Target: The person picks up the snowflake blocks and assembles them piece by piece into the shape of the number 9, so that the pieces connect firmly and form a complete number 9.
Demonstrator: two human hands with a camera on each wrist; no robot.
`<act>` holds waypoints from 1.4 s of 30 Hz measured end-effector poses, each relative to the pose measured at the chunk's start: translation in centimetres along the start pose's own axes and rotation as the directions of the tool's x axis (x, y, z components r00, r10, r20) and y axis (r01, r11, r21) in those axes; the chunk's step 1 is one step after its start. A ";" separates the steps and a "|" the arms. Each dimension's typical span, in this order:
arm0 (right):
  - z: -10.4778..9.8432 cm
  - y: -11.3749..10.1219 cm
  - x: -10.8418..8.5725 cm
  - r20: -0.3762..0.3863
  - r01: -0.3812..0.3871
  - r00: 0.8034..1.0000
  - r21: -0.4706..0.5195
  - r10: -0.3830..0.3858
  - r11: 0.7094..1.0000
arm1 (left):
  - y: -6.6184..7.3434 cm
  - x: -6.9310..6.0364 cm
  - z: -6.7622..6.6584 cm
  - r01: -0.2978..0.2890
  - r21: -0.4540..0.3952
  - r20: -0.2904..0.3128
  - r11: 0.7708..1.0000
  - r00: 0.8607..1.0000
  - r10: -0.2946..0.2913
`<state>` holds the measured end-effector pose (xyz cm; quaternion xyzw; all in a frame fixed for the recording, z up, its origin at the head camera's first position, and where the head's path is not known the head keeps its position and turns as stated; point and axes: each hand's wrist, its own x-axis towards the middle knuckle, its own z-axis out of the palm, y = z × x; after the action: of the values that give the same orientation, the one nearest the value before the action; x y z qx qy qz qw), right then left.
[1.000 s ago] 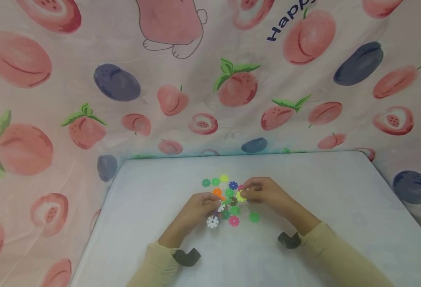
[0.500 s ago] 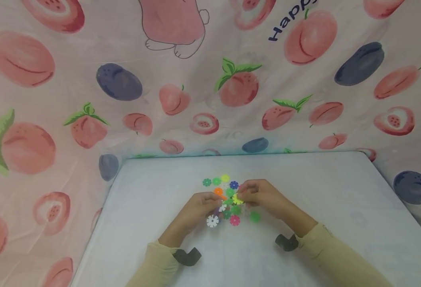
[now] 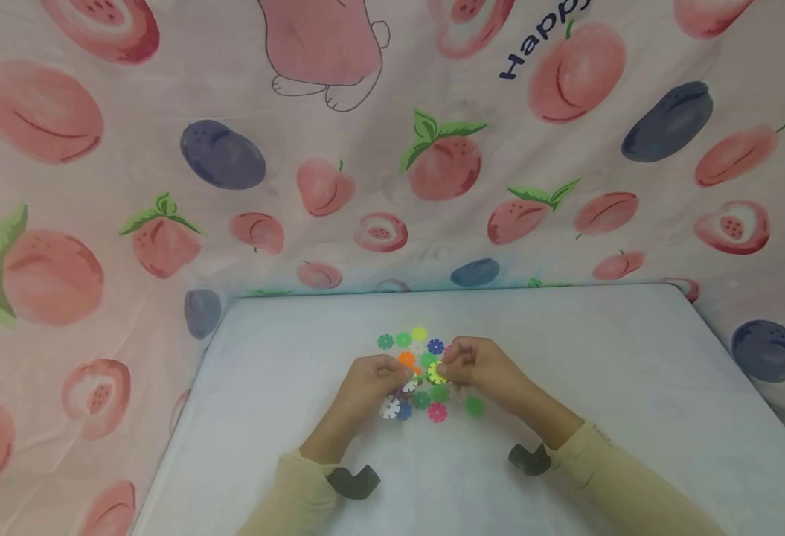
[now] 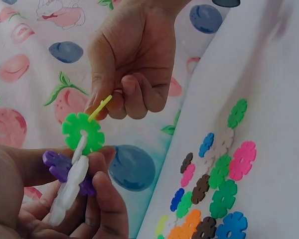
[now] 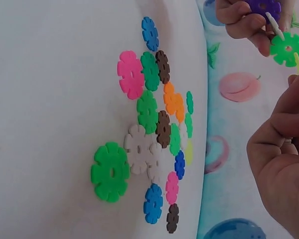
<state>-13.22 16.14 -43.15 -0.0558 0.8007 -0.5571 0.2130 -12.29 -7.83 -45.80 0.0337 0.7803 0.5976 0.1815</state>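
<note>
Forearms slant in from the lower corners as a left hand (image 3: 368, 383), fingers curled, grips a linked cluster (image 4: 72, 184) of purple, white and green notched discs at center frame. The right hand (image 3: 479, 365) pinches one yellow disc (image 4: 103, 103), seen edge-on against the green rim. Two pink discs (image 5: 130, 83) and three brown discs (image 5: 162, 64) lie on the white table (image 3: 278, 357).

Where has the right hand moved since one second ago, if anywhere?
Yes, the right hand moved slightly left in the head view, judged against the front pink disc.
</note>
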 end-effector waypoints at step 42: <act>0.6 1.6 1.2 -0.098 0.039 0.995 0.055 -0.034 0.998 | 0.2 -0.2 0.5 -0.031 -0.013 0.187 0.999 0.982 0.033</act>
<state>-13.85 15.78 -45.11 -0.0373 0.7928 -0.5855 0.1653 -12.00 -7.37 -45.69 0.1015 0.7561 0.5985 0.2444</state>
